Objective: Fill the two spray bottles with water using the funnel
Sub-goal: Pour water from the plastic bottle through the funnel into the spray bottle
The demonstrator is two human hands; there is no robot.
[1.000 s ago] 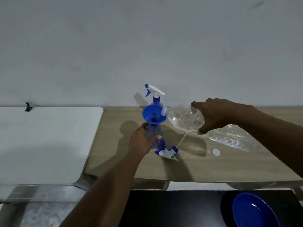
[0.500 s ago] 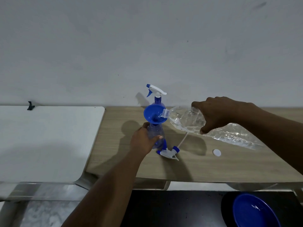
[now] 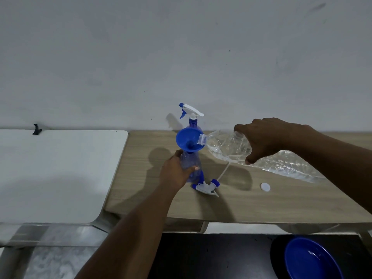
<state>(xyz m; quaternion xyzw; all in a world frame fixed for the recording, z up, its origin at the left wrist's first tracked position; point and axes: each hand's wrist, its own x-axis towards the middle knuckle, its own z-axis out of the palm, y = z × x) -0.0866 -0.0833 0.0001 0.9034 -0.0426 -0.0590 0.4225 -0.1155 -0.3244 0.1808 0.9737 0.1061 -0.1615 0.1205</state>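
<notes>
On the wooden table, just right of the white table, our left hand is wrapped around the open spray bottle, which stands upright with the blue funnel seated in its neck. Behind it stands the second spray bottle with its trigger head on, and a loose trigger head lies just beside the open bottle's base. Our right hand grips the clear water bottle, tipped with its mouth over the funnel's rim, and a white cap lies on the table below it.
</notes>
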